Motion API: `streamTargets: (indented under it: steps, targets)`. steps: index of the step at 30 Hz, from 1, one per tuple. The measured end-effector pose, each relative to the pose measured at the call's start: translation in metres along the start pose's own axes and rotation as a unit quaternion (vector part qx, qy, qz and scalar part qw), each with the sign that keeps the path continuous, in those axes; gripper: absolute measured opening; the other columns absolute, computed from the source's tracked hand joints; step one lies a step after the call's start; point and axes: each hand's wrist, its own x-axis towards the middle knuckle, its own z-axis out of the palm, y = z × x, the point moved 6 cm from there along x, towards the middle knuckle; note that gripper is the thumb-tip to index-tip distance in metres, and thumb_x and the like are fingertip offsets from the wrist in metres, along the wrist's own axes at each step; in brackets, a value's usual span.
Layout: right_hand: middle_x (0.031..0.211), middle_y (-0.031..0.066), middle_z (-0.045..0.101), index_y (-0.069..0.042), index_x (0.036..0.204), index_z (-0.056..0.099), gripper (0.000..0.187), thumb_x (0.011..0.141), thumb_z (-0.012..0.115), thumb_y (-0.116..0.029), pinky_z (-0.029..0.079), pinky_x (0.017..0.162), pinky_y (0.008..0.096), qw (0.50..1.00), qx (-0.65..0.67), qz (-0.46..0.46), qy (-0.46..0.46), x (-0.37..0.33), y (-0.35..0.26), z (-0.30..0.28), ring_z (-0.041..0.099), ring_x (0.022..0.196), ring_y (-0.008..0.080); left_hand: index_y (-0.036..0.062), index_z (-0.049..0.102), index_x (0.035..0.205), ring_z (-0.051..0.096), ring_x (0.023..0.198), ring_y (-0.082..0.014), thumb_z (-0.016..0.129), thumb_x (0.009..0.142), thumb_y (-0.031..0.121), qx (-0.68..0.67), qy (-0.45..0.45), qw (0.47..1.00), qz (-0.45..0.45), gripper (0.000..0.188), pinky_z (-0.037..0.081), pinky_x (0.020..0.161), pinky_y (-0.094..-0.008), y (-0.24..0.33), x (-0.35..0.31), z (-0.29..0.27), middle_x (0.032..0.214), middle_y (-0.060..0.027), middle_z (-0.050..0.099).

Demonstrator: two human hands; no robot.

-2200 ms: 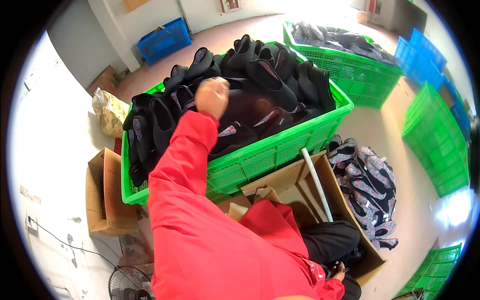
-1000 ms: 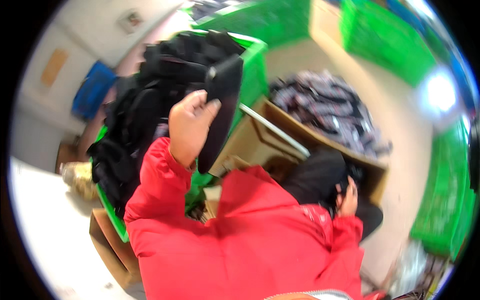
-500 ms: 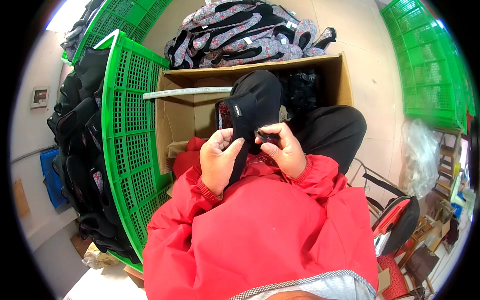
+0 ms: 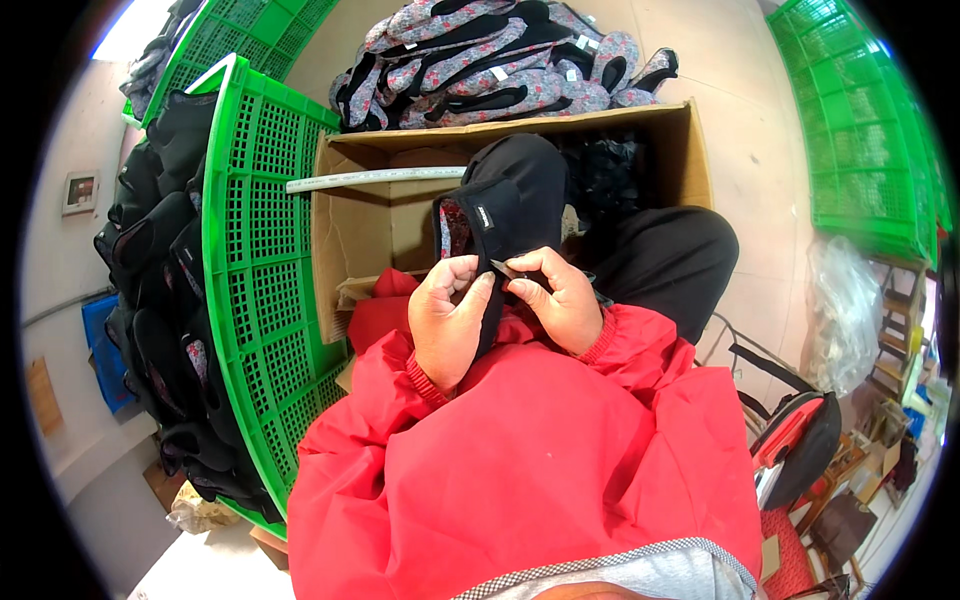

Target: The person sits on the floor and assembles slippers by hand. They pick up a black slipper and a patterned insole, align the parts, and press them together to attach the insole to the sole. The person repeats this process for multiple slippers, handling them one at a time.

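Head view. Since the frame 0.5 s ago, the black slipper (image 4: 505, 215) has stayed upright over the lap, and both hands have closed in lower on its near edge. The left hand (image 4: 447, 322) wraps the slipper's lower side, fingers curled around it. The right hand (image 4: 557, 300) pinches a small thin piece (image 4: 503, 268) at the edge between thumb and forefinger; what that piece is cannot be told. Behind the slipper stands an open cardboard box (image 4: 370, 215); a green crate (image 4: 262, 290) of dark slippers stands at the person's left, and 1 pile of floral slippers (image 4: 480, 50) lies beyond the box. Risk: the pinched piece is tiny, so a slack grip could let it slip into the box.
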Motion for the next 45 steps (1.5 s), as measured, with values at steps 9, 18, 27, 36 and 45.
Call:
streamTargets:
  steps: [9,18,27,36,45]
  targets:
    - [0.094,0.0112,0.067,-0.002,0.102,0.059,0.022,0.087,0.068,-0.015,0.050,0.076,0.0307,0.997,-0.076,-0.016,-0.011,0.001,-0.008,-0.001,0.066,0.086,0.0252,-0.0016,0.061,0.100,0.058,0.075,-0.0058,0.066,0.084,-0.003,0.028,-0.012,0.999,0.032,0.017,0.048,0.068,-0.0193,-0.002,-0.003,0.001,0.084,-0.0020,0.063]
    - [0.094,0.0029,0.062,-0.002,0.114,0.054,0.026,0.091,0.064,-0.008,0.047,0.077,0.0204,0.968,0.233,0.052,0.074,0.001,0.011,-0.011,0.057,0.086,0.0074,-0.0006,0.062,0.097,0.055,0.068,-0.0069,0.070,0.081,-0.001,0.052,0.003,0.998,0.026,0.018,0.047,0.062,-0.0211,-0.001,-0.006,0.000,0.079,-0.0024,0.060]
    - [0.090,0.0024,0.063,-0.003,0.104,0.062,0.023,0.083,0.072,-0.005,0.046,0.066,0.0213,0.993,0.004,-0.085,0.076,0.008,-0.013,0.000,0.056,0.069,0.0099,-0.0007,0.062,0.096,0.056,0.067,-0.0105,0.069,0.078,-0.003,0.126,-0.015,0.986,0.110,0.019,0.047,0.061,-0.0236,0.013,-0.008,0.009,0.080,-0.0048,0.061]
    - [0.072,0.0015,0.057,-0.001,0.084,0.058,0.009,0.086,0.067,-0.003,0.042,0.061,0.0225,0.983,0.026,-0.094,0.153,0.006,-0.005,-0.015,0.050,0.065,0.0094,-0.0006,0.063,0.094,0.055,0.067,-0.0105,0.071,0.078,-0.001,0.125,-0.010,0.989,0.082,0.018,0.047,0.062,-0.0237,0.012,-0.007,0.010,0.078,-0.0044,0.061]
    - [0.096,0.0002,0.057,-0.003,0.108,0.060,0.022,0.089,0.066,-0.010,0.042,0.070,0.0193,0.977,0.076,0.019,0.199,0.009,0.030,-0.051,0.045,0.074,0.0040,-0.0026,0.061,0.104,0.056,0.079,-0.0051,0.066,0.087,0.002,0.035,-0.014,0.999,0.020,0.019,0.047,0.072,-0.0191,-0.002,-0.004,0.007,0.089,-0.0004,0.061]
